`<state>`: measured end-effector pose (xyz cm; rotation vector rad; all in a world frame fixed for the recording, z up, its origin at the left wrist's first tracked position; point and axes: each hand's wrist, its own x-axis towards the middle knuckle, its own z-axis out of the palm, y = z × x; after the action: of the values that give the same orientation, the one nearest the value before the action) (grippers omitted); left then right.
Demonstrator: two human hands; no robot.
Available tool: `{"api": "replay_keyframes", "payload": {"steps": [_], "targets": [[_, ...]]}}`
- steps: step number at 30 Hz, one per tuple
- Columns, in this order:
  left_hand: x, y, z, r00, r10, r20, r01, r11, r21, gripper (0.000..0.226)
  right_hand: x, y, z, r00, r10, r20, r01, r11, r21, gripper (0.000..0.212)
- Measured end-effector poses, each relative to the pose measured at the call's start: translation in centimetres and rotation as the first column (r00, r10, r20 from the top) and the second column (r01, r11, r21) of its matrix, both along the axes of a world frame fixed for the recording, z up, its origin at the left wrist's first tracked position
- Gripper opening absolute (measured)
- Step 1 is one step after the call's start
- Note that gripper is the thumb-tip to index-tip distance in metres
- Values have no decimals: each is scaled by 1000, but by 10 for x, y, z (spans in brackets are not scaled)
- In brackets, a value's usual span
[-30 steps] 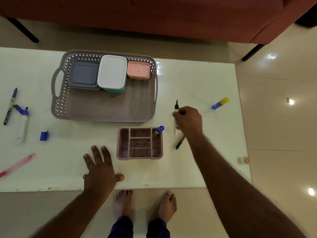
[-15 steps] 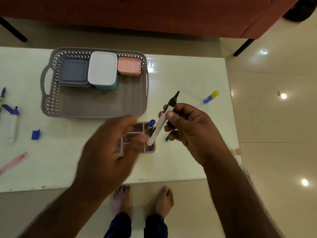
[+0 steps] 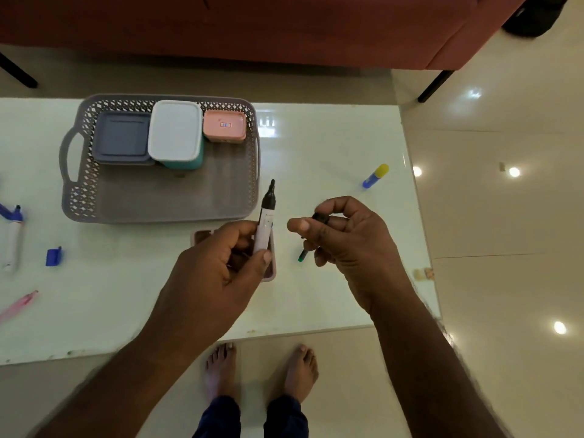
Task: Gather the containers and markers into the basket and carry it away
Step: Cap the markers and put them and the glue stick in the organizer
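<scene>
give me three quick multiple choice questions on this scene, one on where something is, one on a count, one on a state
1. Where is the pink box?
A. in the basket's far right corner
B. on the floor
C. in the right hand

2. How many lidded boxes sit in the basket?
A. one
B. three
C. five

3. What state is the black-tipped marker in?
A. capped, lying on the table
B. uncapped, in the left hand's grip
C. standing in the basket

Answers:
1 A, it sits against the basket's far right wall.
2 B, grey, white and pink lids show.
3 B, the left hand holds its white barrel with the bare tip up.
</scene>
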<state>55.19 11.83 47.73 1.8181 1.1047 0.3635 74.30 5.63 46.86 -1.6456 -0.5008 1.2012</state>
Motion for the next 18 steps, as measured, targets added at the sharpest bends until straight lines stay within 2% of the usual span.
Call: {"api": "replay_keyframes", "payload": {"steps": [3, 5, 8, 12, 18], "targets": [[-5, -6, -6, 999, -6, -40, 6, 1000, -4, 34, 7, -10, -5, 999, -40, 2, 40, 997, 60, 23], [-7, -10, -9, 998, -17, -63, 17, 1000, -6, 28, 11, -16, -6, 999, -47, -17, 48, 994, 103, 23], [-9, -14, -10, 996, -26, -82, 26, 1000, -2, 25, 17, -20, -7, 990, -46, -134, 67, 985, 156, 33], [-4, -18, -11, 992, -83, -100, 84, 996, 6, 23, 22, -19, -6, 954, -130, -270, 189, 960, 205, 25], [1, -21, -16, 981, -132, -144, 139, 990, 34, 27, 16, -16, -2, 987, -154, -44, 159, 973, 165, 24]]}}
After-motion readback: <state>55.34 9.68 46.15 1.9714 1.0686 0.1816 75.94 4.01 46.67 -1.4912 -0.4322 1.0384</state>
